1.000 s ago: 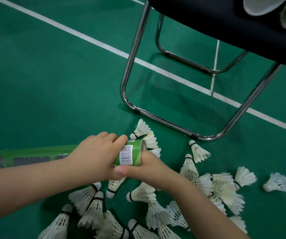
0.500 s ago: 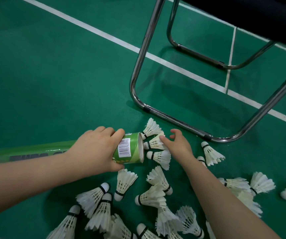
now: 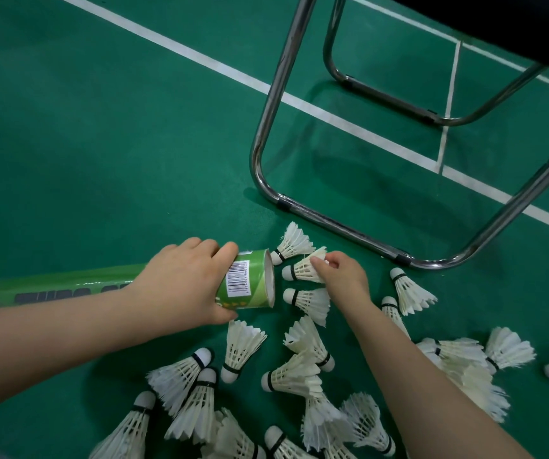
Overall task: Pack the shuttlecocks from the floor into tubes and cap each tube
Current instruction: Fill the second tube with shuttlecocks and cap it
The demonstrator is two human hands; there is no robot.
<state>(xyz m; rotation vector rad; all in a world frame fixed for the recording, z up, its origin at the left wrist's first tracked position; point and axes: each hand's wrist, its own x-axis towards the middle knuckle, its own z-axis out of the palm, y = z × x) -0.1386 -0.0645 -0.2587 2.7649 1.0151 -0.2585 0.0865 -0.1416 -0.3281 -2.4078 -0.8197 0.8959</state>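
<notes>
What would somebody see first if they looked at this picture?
A big heap of white shuttlecocks is spread over the green floor at the bottom and right. In the middle, the left hand grips a green tube held sideways with its open end to the right. The right hand pinches the feathers of one shuttlecock just beside that opening. Shiny metal chair legs stand behind them.
</notes>
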